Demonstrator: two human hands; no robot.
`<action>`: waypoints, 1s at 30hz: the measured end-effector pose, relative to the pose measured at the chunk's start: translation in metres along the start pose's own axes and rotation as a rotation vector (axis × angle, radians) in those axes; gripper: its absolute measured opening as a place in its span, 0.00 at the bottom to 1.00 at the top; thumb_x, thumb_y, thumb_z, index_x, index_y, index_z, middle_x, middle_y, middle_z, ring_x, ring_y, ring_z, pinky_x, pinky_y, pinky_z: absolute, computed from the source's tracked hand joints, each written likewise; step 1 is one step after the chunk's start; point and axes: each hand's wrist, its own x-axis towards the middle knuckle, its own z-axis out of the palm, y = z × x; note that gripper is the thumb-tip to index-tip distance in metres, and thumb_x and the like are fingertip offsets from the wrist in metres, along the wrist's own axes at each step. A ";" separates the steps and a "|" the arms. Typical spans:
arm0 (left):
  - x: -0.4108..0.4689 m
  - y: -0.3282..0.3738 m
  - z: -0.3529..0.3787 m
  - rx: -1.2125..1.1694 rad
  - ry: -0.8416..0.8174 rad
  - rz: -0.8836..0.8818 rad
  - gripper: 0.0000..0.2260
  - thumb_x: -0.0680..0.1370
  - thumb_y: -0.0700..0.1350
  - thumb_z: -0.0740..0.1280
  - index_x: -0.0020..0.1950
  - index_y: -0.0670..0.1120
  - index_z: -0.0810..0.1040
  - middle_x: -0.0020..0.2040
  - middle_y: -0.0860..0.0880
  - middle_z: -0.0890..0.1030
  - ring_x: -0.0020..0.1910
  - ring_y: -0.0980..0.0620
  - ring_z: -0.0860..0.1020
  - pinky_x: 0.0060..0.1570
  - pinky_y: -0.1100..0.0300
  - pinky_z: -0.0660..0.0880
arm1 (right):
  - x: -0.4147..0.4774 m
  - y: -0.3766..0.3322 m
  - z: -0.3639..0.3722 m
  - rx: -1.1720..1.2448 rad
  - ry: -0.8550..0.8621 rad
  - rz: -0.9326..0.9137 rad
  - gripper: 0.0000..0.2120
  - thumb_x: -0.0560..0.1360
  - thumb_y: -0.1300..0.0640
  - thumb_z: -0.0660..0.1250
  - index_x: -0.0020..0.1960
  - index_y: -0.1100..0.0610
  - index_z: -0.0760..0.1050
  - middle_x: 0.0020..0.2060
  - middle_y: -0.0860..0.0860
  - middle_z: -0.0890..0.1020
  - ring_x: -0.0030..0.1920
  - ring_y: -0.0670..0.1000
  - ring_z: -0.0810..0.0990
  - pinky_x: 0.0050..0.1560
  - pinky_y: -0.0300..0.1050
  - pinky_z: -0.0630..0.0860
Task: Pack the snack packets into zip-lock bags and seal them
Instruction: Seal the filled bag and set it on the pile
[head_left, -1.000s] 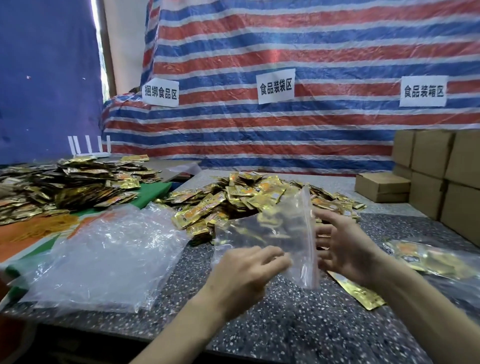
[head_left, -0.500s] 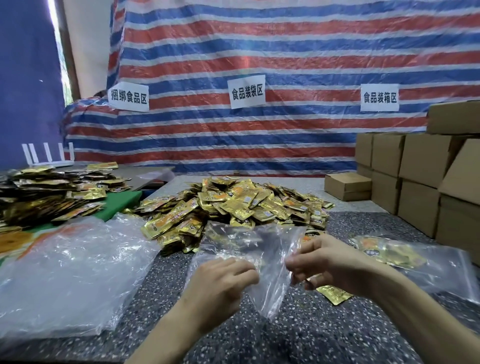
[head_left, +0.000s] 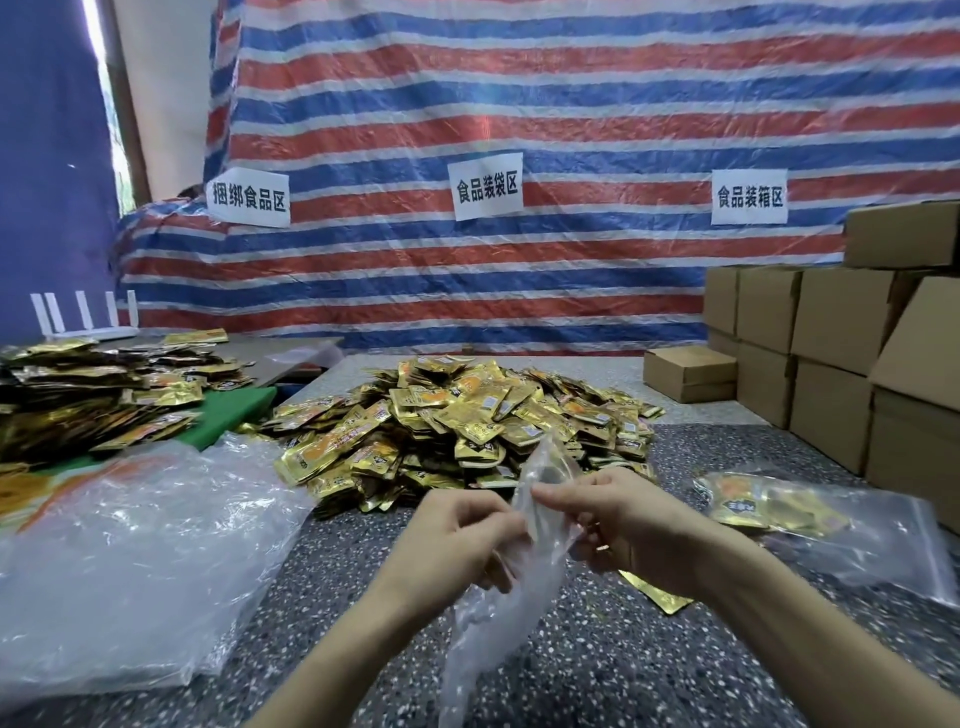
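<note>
From my station I see the left hand (head_left: 462, 535) and the right hand (head_left: 639, 530) close together above the speckled table (head_left: 597, 670), each pinching the upper edge of an empty clear zip-lock bag (head_left: 519, 597) that hangs crumpled between them; the heap of gold snack packets (head_left: 467, 415) lies just beyond the hands. A filled zip-lock bag (head_left: 831, 525) rests to the right, near the cardboard boxes (head_left: 831, 332); a stack of empty clear bags (head_left: 130, 561) lies at the left; one loose gold packet (head_left: 657, 596) shows under the right wrist.

Glossy gold foil snack packets (head_left: 467, 415) heap on the speckled, polished stone-like surface (head_left: 597, 665). The zip-lock bag (head_left: 519, 587) is thin, clear, crinkled plastic; matt brown cardboard boxes (head_left: 831, 364) stand at the right edge.
</note>
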 end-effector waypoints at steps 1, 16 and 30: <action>0.001 -0.003 -0.006 -0.013 0.057 -0.045 0.10 0.79 0.38 0.66 0.40 0.36 0.81 0.33 0.48 0.81 0.28 0.56 0.76 0.29 0.68 0.71 | 0.001 0.000 -0.003 0.001 0.047 0.023 0.12 0.67 0.49 0.77 0.33 0.55 0.80 0.27 0.49 0.76 0.26 0.45 0.71 0.27 0.37 0.65; 0.011 -0.033 -0.052 0.290 0.499 -0.087 0.06 0.72 0.38 0.71 0.38 0.48 0.80 0.33 0.55 0.83 0.30 0.57 0.80 0.29 0.61 0.77 | 0.069 0.012 -0.041 -0.357 0.363 -0.126 0.27 0.68 0.30 0.69 0.44 0.55 0.82 0.34 0.50 0.85 0.33 0.46 0.81 0.35 0.42 0.79; 0.018 -0.054 -0.055 0.240 0.453 -0.104 0.10 0.72 0.37 0.72 0.35 0.51 0.79 0.34 0.51 0.82 0.36 0.49 0.81 0.40 0.50 0.79 | 0.224 0.066 -0.059 -0.905 0.571 -0.062 0.31 0.73 0.54 0.68 0.75 0.47 0.66 0.77 0.52 0.63 0.76 0.57 0.60 0.75 0.60 0.61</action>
